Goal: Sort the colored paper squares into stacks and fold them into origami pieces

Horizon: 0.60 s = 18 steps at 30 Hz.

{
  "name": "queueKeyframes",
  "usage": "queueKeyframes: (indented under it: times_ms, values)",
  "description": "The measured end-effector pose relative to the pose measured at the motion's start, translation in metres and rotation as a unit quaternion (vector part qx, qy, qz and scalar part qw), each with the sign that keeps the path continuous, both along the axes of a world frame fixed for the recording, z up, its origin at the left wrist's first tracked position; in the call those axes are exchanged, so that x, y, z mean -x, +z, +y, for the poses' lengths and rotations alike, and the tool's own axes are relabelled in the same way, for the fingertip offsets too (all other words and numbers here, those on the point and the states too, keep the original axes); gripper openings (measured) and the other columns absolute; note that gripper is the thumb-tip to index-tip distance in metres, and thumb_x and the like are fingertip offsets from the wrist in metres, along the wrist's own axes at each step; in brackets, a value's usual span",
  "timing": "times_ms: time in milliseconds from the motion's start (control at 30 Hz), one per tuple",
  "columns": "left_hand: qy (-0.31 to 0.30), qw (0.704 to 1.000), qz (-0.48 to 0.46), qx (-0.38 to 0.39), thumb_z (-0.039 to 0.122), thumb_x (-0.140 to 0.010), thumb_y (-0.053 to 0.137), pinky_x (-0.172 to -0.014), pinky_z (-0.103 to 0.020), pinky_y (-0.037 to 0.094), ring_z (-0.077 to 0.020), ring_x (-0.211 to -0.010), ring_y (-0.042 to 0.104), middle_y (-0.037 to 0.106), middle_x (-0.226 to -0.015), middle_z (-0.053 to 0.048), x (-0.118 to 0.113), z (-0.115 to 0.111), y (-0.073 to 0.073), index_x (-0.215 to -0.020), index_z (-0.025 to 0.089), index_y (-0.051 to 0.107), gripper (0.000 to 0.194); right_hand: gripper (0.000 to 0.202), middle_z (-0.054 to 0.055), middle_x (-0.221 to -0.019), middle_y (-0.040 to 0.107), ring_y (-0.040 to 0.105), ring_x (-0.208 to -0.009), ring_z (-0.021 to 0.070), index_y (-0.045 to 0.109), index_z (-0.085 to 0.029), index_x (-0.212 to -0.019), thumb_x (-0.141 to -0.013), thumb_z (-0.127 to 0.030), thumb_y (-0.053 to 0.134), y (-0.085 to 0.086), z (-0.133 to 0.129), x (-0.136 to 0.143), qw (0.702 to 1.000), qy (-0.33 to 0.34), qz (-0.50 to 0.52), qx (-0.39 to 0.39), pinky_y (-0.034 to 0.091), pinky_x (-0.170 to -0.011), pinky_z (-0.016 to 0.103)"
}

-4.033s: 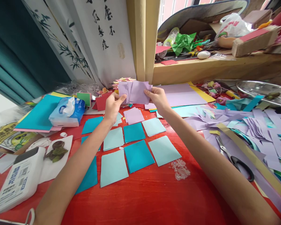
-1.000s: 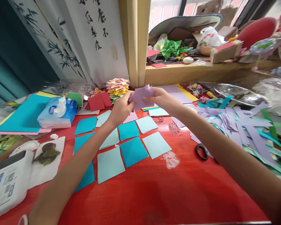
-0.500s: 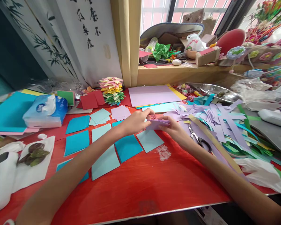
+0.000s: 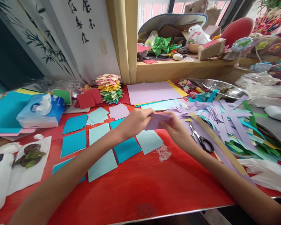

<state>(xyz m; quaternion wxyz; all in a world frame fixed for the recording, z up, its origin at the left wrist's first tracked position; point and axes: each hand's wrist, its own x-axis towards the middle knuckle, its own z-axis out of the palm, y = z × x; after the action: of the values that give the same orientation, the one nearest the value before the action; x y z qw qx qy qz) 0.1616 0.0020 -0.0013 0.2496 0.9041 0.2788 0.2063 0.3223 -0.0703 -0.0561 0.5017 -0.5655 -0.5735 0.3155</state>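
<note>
A small piece of purple paper (image 4: 157, 121) is held up between both hands above the red table (image 4: 140, 190). My left hand (image 4: 136, 122) grips its left edge with closed fingers. Thumb and fingers of my right hand (image 4: 175, 128) pinch its right side. Just below the paper lies a light blue square (image 4: 150, 141). Darker blue squares (image 4: 73, 143) and pale green sheets (image 4: 103, 167) lie to the left in rows. Small purple squares (image 4: 119, 111) sit behind my left hand.
Scissors (image 4: 202, 142) lie beside a long tan strip (image 4: 221, 145), near a heap of purple and green strips (image 4: 224, 122). At the back stand a layered paper stack (image 4: 109, 89) and large purple sheets (image 4: 154, 92). A tissue pack (image 4: 41, 111) is at left.
The purple paper has turned so that its flat face shows more, and the pink thing seen between my hands is now hidden. The camera view has shifted slightly.
</note>
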Motion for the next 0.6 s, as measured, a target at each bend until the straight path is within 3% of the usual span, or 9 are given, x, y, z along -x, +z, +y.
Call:
queueKeyframes:
  times_ms: [133, 267, 400, 600]
  values:
    - [0.039, 0.995, 0.034, 0.09, 0.021, -0.079, 0.048, -0.042, -0.022, 0.034, -0.0104, -0.042, 0.049, 0.054, -0.053, 0.002, 0.007, -0.001, 0.014, -0.087, 0.019, 0.059, 0.014, 0.014, 0.005, -0.093, 0.06, 0.056, -0.085, 0.0193, 0.053, -0.022, -0.094, -0.082, -0.027, 0.048, 0.008, -0.002, -0.003, 0.999, 0.033, 0.012, 0.028, 0.046, -0.075, 0.035]
    - [0.033, 0.981, 0.15, 0.118, 0.021, -0.071, 0.052, -0.039, -0.023, 0.03, -0.013, -0.047, 0.052, 0.056, -0.06, 0.0, 0.009, 0.005, 0.005, -0.077, 0.019, 0.057, 0.008, 0.011, 0.003, -0.078, 0.058, 0.055, -0.068, 0.0176, 0.054, -0.021, -0.086, -0.077, -0.027, 0.052, -0.001, -0.003, -0.003, 0.991, 0.062, -0.071, 0.096, 0.044, -0.058, 0.031]
    - [0.015, 0.96, 0.268, 0.086, 0.02, -0.067, 0.053, -0.041, -0.025, 0.026, -0.0157, -0.055, 0.051, 0.058, -0.067, -0.003, 0.007, 0.004, -0.008, -0.069, 0.018, 0.054, 0.003, 0.026, 0.002, -0.072, 0.056, 0.053, -0.062, 0.0169, 0.055, -0.021, -0.101, -0.075, -0.024, 0.052, -0.01, -0.006, 0.001, 0.974, 0.068, -0.173, 0.131, 0.04, -0.051, 0.029]
    - [0.045, 0.934, 0.354, -0.005, 0.045, -0.07, 0.058, -0.055, -0.029, 0.036, -0.0246, -0.078, 0.056, 0.059, -0.092, -0.009, 0.003, -0.01, -0.012, -0.09, 0.018, 0.052, 0.035, 0.045, 0.006, -0.084, 0.056, 0.052, -0.07, 0.0189, 0.05, -0.019, -0.119, -0.074, -0.02, 0.053, -0.011, -0.009, 0.003, 0.957, 0.066, -0.249, 0.131, 0.042, -0.058, 0.031]
